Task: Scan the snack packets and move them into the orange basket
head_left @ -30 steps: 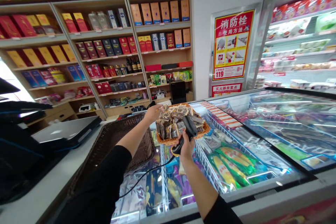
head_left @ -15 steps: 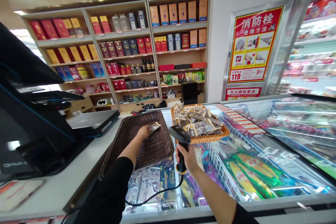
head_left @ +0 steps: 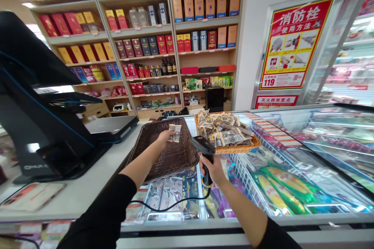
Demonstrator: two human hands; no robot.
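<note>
Over the dark brown wicker basket [head_left: 152, 165], my left hand [head_left: 164, 138] pinches a small snack packet [head_left: 174, 133] by its left edge, its printed face toward me. My right hand [head_left: 214, 169] is wrapped round the handle of a black barcode scanner [head_left: 203, 145], whose head points left toward the packet. From the scanner's base a black cable [head_left: 172, 207] curls away to the left. Just behind the scanner sits an orange woven basket [head_left: 233, 149] heaped with similar snack packets [head_left: 223, 128].
Both baskets rest on a glass-topped freezer [head_left: 292, 155] with bagged goods inside. Left are a black checkout terminal [head_left: 43, 124], a flat scale [head_left: 112, 126] and a counter [head_left: 84, 190] with a booklet [head_left: 32, 196]. Shelves of boxes [head_left: 146, 46] stand behind.
My left hand has lifted the packet up from inside the brown basket and turned its face toward me. The scanner has shifted only slightly; the whole view has moved a little.
</note>
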